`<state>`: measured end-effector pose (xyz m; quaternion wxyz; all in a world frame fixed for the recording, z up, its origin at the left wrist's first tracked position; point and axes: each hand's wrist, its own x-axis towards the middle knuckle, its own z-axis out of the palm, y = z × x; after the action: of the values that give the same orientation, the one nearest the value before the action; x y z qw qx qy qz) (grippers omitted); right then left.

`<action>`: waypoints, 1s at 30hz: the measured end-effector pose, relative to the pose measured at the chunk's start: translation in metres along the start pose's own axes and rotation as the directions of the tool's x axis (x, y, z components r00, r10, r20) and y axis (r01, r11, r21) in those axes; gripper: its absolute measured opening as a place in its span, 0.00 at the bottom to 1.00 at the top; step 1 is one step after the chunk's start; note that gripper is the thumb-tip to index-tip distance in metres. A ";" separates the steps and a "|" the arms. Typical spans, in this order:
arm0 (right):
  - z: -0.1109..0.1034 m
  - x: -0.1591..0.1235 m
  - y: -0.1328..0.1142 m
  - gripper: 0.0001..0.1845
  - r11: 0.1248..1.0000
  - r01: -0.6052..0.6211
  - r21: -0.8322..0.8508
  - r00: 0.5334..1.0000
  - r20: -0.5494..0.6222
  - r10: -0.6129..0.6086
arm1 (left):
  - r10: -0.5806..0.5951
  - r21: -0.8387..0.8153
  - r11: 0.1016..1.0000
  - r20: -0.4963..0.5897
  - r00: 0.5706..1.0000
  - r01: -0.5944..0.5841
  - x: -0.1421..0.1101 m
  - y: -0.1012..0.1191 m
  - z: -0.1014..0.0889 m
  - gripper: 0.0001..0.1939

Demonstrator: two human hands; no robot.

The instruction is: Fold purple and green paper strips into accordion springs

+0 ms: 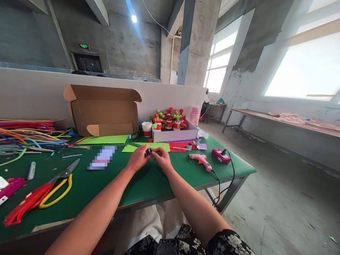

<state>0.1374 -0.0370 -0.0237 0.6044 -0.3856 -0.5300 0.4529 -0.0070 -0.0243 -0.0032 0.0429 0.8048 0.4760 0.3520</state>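
Note:
Above the green table, my left hand (138,158) is closed around a small dark object (148,152), black with a pale mark; its exact kind is too small to make out. My right hand (162,159) meets it from the other side, with thumb and fingers pinched together at the object's edge. Both hands are close together, just in front of a light green paper sheet (128,147). Right of them lies a red sheet (178,146) with a small white roll (189,145) on it.
A pink glue gun (201,161) lies at the right by a magenta power box (221,156). Behind are a white tray (175,136) of red-green figures and an open cardboard box (106,109). Red pliers (29,202), yellow-handled scissors (60,191) and colourful pipe cleaners (29,136) occupy the left.

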 end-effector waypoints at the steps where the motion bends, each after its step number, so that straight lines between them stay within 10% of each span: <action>1: 0.000 0.000 0.000 0.16 1.000 -0.001 -0.006 1.000 -0.006 0.001 | 0.001 0.010 1.000 -0.002 1.000 -0.001 0.000 0.000 0.000 0.04; 18: -0.002 0.005 0.007 0.15 0.998 0.020 -0.053 0.999 -0.042 -0.022 | -0.004 -0.189 0.982 -0.050 0.999 -0.006 -0.001 0.003 0.006 0.07; 30: -0.008 -0.004 -0.007 0.07 0.920 0.154 -0.361 0.974 -0.102 -0.204 | -0.201 -0.654 0.707 0.177 0.963 0.268 0.004 0.006 -0.001 0.22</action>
<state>0.1458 -0.0427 -0.0192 0.6001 -0.4672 -0.5922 0.2662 -0.0023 -0.0249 0.0022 0.3968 0.6831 0.4124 0.4537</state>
